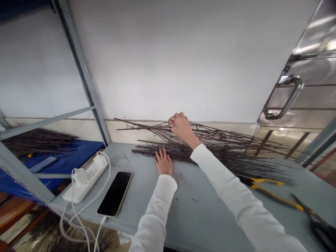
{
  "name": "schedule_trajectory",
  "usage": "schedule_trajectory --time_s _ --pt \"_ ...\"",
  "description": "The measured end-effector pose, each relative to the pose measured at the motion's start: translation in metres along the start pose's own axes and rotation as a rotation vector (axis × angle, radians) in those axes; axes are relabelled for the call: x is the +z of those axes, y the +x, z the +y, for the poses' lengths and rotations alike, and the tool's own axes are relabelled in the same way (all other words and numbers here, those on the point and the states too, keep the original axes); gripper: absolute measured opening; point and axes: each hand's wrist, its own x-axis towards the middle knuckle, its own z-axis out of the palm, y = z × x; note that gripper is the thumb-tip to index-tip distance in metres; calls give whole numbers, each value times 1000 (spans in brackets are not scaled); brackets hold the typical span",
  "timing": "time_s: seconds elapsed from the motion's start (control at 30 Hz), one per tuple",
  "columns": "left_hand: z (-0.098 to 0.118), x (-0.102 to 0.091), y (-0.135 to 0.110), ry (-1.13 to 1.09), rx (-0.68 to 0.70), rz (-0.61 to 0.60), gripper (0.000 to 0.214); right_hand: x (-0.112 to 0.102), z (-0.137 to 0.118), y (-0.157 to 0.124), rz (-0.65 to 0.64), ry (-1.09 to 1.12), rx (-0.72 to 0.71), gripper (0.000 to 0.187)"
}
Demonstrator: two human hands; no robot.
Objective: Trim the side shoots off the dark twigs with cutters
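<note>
Thin dark brown twigs [210, 152] lie in a long bundle across the back of a grey tabletop [193, 206]. My right hand [180, 125] is closed around several twigs [140, 125], which it holds raised above the rest of the bundle. Their thicker ends stick out to the left, while the fine branching tips trail off to the right. Lower down, my left hand [163, 163] rests flat with fingers spread, its fingertips on the lower twigs near their cut ends. Part of the bundle is hidden behind my right forearm.
Yellow-and-black pliers [275, 195] and black scissors [317, 220] lie at the right. To the left are a phone [115, 194] on a cable and a white power strip [87, 180]. A metal post [85, 73] rises at the left; more twigs [36, 139] lie on a blue surface [86, 152].
</note>
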Motion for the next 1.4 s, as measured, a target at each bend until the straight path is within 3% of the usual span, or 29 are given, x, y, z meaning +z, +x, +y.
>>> schedule_trajectory --time_s 0.1,0.27,0.33,0.53,0.7,0.83,0.93,1.23,1.4 --pt "2 -1 0 -30 -14 47 48 12 4 -5 -44 10 -5 28" --pt "1 -11 2 -78 -102 181 50 50 2 -15 -142 1 -55 18" --pt "-1 -15 3 -93 -111 219 57 66 -1 -19 -175 -9 -78 24" --pt "-2 -18 1 -99 24 191 67 90 0 -38 -260 14 -141 30" --pt "-2 -16 -1 -82 185 69 70 68 55 -78 -295 -8 -84 40" --pt "-1 -17 -1 -90 349 -57 74 39 115 -115 -340 -91 -14 24" --pt "0 -20 1 -97 466 -141 71 25 138 -133 -352 -149 -19 27" --pt "-1 -35 24 8 654 -267 48 20 114 -153 -297 -356 -124 34" --pt "9 -51 53 84 773 -345 33 2 110 -140 -251 -451 -175 18"
